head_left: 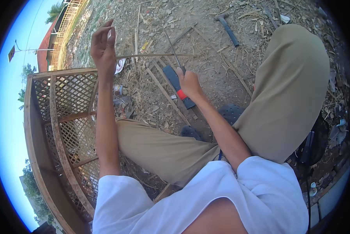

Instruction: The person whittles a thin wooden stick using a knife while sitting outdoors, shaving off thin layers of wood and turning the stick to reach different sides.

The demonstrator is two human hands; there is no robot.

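Note:
My left hand is raised at the upper left, beside the lattice frame's top corner. Its thumb and bent fingers come together in a pinch, with a small pale spot between the tips that I cannot make out. Near the middle, my right hand is closed round the dark handle of a long thin metal tool. The tool's shaft points up and away; whether it is a blade or a rod does not show. Beneath that hand, on wood strips, lies a flat dark blue object with a red band.
A hammer with a dark handle lies on the gravelly ground farther off. The wooden lattice frame stands along my left. Loose sticks, straw and litter are scattered about. My bent knees flank the work spot, and a black bag-like object sits at right.

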